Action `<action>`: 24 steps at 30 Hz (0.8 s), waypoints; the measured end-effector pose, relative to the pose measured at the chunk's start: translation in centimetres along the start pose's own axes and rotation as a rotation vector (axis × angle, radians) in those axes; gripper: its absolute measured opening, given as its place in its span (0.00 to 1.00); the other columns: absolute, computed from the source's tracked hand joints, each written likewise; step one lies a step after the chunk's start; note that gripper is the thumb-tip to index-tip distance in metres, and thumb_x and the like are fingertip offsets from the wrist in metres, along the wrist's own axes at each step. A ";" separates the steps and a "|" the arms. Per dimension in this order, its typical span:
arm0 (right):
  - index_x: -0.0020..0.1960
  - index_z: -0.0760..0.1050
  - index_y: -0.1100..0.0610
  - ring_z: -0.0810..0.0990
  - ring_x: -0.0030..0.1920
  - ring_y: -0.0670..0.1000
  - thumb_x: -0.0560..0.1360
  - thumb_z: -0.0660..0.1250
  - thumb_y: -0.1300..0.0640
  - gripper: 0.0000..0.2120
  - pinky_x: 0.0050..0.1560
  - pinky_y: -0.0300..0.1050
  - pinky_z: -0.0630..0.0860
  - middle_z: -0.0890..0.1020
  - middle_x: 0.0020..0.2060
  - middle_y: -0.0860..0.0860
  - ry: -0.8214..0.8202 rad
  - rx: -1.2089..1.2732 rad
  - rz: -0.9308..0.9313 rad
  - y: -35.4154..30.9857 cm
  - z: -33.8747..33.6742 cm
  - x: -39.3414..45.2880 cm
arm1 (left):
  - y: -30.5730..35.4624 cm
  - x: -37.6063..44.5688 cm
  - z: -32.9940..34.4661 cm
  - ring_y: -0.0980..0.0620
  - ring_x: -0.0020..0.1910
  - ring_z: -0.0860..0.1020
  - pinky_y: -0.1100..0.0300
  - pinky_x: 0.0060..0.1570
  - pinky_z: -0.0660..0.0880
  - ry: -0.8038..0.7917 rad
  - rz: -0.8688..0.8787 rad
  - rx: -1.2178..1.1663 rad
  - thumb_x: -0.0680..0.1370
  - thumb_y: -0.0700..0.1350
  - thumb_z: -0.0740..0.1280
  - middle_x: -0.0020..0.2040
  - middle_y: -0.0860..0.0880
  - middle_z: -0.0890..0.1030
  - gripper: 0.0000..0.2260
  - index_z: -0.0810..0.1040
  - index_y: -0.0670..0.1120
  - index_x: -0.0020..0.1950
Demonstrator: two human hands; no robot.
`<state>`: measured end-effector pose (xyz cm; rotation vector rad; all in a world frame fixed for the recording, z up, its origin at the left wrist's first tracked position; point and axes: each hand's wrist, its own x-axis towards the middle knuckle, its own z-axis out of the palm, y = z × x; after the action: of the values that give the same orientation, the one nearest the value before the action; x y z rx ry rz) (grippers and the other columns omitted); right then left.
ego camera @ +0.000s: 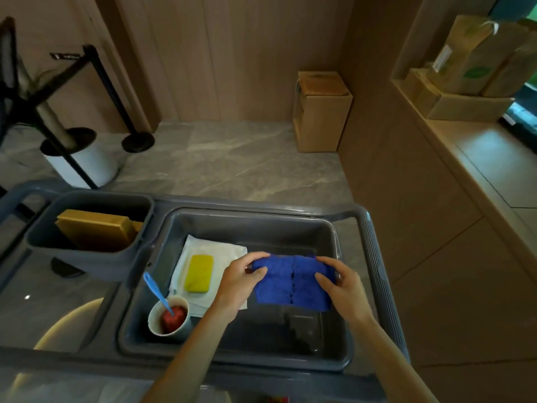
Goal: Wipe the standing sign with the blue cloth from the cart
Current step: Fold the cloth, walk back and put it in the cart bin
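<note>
While you hold the blue cloth (293, 282) spread above the grey tub (255, 222) on the cart (377, 271), both of your hands are closed on it. The left hand (242, 282) pinches the left edge between thumb and fingers, and the right hand (338, 282) pinches the right edge in the same way. The two hands are apart, with the cloth stretched between them. I think you hold it like this to open or refold it, so that a flat face is ready for wiping.

Just beside the cloth, on the left part of the tub floor, a yellow sponge (200, 273) lies on a white towel (215, 251). In the near left corner stands a paper cup (170, 315) with something red inside and a blue spoon (155, 289) leaning in it. They are near your left wrist, so lift the cloth straight up and you will not knock the cup.

On the cart's left side a smaller grey bin (87, 225) holds a yellow folded board. At the far left edge a dark frame on a black stand (8, 68) is partly visible; it could be the standing sign, but I cannot tell for sure. Wiping is not yet begun.
</note>
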<state>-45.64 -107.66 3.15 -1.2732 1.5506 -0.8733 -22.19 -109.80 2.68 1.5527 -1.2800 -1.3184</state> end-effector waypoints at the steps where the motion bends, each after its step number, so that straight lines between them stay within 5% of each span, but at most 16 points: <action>1: 0.66 0.74 0.49 0.79 0.62 0.51 0.80 0.67 0.60 0.16 0.57 0.55 0.83 0.76 0.64 0.48 -0.018 0.005 0.017 0.4 0.0 0.6 | -0.1 0.4 0.4 0.50 0.60 0.80 0.49 0.56 0.82 0.007 -0.030 -0.013 0.81 0.39 0.66 0.59 0.53 0.80 0.13 0.80 0.52 0.63; 18: 0.70 0.68 0.40 0.73 0.67 0.46 0.80 0.65 0.63 0.25 0.65 0.54 0.78 0.69 0.63 0.35 -0.054 -0.011 0.200 8.4 4.3 9.0 | -7.7 9.8 2.8 0.45 0.74 0.68 0.44 0.68 0.73 -0.053 -0.310 0.017 0.82 0.34 0.61 0.77 0.49 0.66 0.24 0.71 0.57 0.73; 24: 0.75 0.67 0.45 0.66 0.74 0.50 0.80 0.62 0.67 0.27 0.71 0.56 0.73 0.65 0.74 0.45 -0.038 -0.046 0.246 10.9 7.0 12.2 | -10.8 13.1 3.0 0.47 0.76 0.63 0.53 0.75 0.62 -0.114 -0.279 0.184 0.83 0.33 0.58 0.78 0.47 0.64 0.26 0.63 0.51 0.79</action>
<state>-43.15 -117.08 -11.75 -1.0955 1.6632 -0.6564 -22.84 -119.56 -11.49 1.8608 -1.3200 -1.5159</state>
